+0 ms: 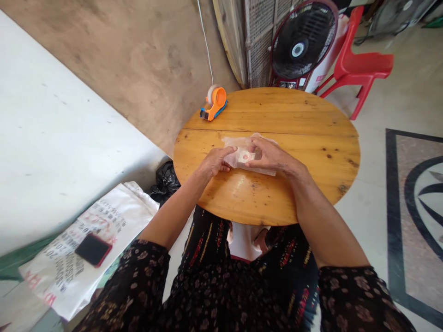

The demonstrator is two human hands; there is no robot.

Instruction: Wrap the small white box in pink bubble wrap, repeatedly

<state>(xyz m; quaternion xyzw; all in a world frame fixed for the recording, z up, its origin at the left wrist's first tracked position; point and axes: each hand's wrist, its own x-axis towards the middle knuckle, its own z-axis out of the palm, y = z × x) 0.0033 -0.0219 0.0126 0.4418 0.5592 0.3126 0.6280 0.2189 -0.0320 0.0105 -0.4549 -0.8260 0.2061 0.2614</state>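
A translucent, crinkled plastic wrap (pixel 233 144) lies on the round wooden table (pixel 304 122). On it, or inside it, is a small whitish packet (pixel 245 156) with a round reddish mark; which of the two I cannot tell. My left hand (pixel 218 160) pinches the wrap's left side, thumb on top and fingers curled below. From the right, my right hand (pixel 272 154) closes over the packet, its thumb at the near edge and its fingers arched at the far side. The fingers partly cover both packet and wrap.
An orange tape dispenser (pixel 217 103) stands at the table's far left edge. Beyond the table are a black fan (pixel 298 48) and a red chair (pixel 367 64). At lower left, a phone (pixel 93 249) lies on printed white sacks (pixel 128 212), beside a black plastic bag (pixel 166 181).
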